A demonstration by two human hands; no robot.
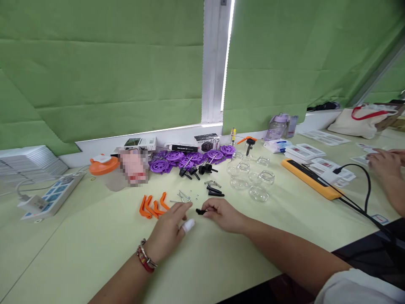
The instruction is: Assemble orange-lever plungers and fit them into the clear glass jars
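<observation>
My right hand (225, 215) pinches a small black plastic piece (200, 211) just above the table; its exact kind is hard to make out. Left of it, my left hand (171, 226) has its fingers stretched out and apart, with a white covering (189, 226) on the thumb. Thin metal rods (183, 196) lie just beyond those fingertips. Several curved orange handles (148, 207) rest to the left of that hand. Past my right hand are black tapered handles (215, 191) and small springs (213, 183).
Purple slotted discs (175, 157) and black knobs with rods (193, 171) lie farther back. Clear glass jars (259, 193) stand to the right, near an orange power strip (310, 179). A white power strip (58, 196) lies left. Another person's hands (387, 162) are at far right.
</observation>
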